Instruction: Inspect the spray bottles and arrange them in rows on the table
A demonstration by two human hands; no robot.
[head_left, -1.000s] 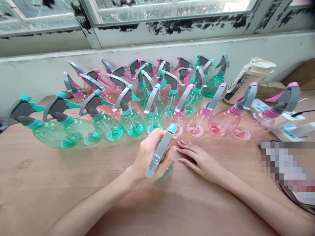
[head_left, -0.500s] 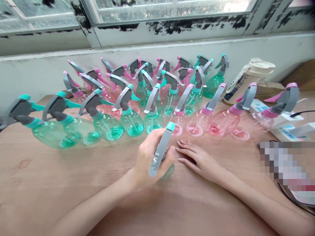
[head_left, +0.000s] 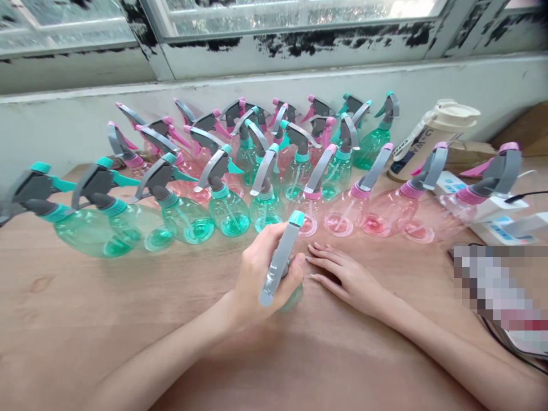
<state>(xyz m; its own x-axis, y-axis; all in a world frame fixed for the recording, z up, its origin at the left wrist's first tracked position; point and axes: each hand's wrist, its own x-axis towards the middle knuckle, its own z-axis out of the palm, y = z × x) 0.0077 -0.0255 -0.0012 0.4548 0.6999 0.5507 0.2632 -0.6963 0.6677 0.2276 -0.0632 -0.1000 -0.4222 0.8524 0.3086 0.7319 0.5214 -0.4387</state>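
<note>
Pale plastered wall, with black paint-like patches flaking along the window frame at the top of the frame, backs a light brown, wood-grained tabletop. Translucent green spray bottles, rounded in body with ribbed teal collars and grey plastic heads, stand at left and centre of the front row; translucent pink spray bottles with pink collars continue it to the right. Both colours stand more closely packed behind. A cream, cylindrical lidded tumbler occupies the upper right of the frame.

At centre, the left hand is closed around a green spray bottle with a teal-tipped, smooth grey head; its body shows partly below the fingers. The right hand lies palm down on the tabletop, holding nothing, fingers extended, just right of that bottle.
</note>
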